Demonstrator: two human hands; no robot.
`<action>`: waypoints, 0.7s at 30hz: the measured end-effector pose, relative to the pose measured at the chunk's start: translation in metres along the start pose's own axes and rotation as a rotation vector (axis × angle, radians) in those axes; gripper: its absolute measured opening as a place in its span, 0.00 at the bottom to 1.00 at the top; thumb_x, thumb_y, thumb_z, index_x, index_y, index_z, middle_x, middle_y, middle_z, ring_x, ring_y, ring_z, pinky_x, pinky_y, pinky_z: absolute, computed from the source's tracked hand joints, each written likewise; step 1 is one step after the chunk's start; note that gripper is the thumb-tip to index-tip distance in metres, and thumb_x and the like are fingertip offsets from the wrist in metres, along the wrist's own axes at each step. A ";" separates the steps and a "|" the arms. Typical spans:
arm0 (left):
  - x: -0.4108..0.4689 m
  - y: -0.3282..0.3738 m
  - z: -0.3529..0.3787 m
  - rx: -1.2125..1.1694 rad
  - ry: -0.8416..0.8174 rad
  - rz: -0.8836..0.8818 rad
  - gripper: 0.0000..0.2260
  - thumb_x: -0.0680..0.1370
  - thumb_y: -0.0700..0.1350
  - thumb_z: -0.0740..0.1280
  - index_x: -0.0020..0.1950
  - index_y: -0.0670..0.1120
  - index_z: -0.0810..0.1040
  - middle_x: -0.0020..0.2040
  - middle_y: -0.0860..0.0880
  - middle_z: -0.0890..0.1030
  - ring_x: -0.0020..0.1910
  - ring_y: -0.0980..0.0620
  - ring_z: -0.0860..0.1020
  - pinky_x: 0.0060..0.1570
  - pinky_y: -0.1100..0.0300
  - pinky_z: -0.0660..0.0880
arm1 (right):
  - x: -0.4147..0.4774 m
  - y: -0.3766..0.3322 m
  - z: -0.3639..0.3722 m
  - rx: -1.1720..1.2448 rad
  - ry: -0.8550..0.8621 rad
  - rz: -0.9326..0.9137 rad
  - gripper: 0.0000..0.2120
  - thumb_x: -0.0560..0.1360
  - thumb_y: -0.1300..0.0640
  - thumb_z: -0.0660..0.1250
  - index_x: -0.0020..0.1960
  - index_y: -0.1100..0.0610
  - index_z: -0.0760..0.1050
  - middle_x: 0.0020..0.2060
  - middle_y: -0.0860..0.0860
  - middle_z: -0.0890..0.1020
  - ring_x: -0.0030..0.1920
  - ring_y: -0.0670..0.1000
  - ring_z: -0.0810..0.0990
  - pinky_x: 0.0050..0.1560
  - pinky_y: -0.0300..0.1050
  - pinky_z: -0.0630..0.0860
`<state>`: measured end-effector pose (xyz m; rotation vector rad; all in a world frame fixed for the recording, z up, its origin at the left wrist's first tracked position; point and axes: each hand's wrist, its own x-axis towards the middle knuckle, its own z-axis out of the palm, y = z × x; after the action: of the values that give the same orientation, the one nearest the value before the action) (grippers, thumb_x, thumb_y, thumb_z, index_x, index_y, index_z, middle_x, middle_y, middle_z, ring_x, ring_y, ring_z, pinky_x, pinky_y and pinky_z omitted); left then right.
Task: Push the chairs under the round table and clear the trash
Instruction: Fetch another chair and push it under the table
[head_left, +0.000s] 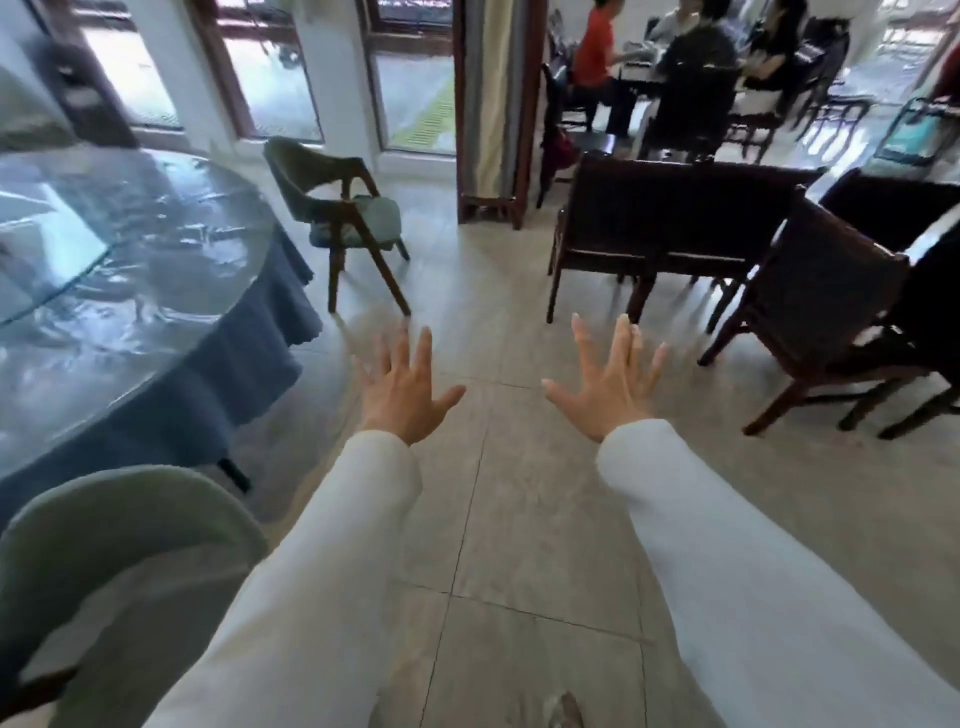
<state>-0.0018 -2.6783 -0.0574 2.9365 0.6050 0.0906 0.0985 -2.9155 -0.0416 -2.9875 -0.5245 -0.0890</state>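
Note:
The round table (171, 332) fills the left side, covered by a blue cloth under clear plastic, with a glass turntable on top. A green-cushioned wooden chair (340, 218) stands pulled out beyond the table's far right edge, its seat facing right. Another pale green chair back (119, 525) sits at the near left, close against the table. My left hand (402, 387) and my right hand (608, 387) are stretched out over the tiled floor with fingers spread, holding nothing. Both are well short of the far chair. No trash is visible on the table's visible part.
Dark wooden chairs (670, 218) and another dark chair (831, 306) crowd the right side. A wooden-framed screen (493, 104) stands behind the far chair. Several people sit at a table at the back right (696, 57). Tiled floor lies between the round table and the dark chairs.

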 end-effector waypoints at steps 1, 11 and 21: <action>-0.006 -0.008 0.000 -0.017 0.017 -0.063 0.42 0.79 0.69 0.56 0.83 0.52 0.39 0.84 0.44 0.40 0.82 0.37 0.40 0.76 0.29 0.45 | 0.013 -0.009 0.003 0.000 -0.022 -0.066 0.43 0.75 0.28 0.53 0.80 0.41 0.37 0.79 0.62 0.37 0.79 0.62 0.35 0.73 0.69 0.31; -0.110 -0.122 0.015 -0.026 -0.049 -0.693 0.42 0.79 0.72 0.52 0.83 0.52 0.38 0.83 0.45 0.36 0.81 0.38 0.35 0.75 0.30 0.40 | 0.053 -0.166 0.046 0.055 -0.214 -0.649 0.43 0.75 0.29 0.56 0.80 0.41 0.37 0.79 0.64 0.42 0.80 0.64 0.40 0.73 0.70 0.34; -0.133 -0.249 0.026 -0.155 0.011 -1.090 0.42 0.78 0.72 0.52 0.83 0.52 0.39 0.83 0.45 0.37 0.81 0.37 0.38 0.76 0.31 0.43 | 0.062 -0.365 0.089 -0.074 -0.441 -1.082 0.43 0.75 0.27 0.56 0.80 0.38 0.37 0.81 0.59 0.43 0.80 0.62 0.43 0.76 0.71 0.46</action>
<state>-0.2179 -2.5084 -0.1250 2.0799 1.9434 0.0248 0.0353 -2.5434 -0.0909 -2.3838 -2.1163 0.4740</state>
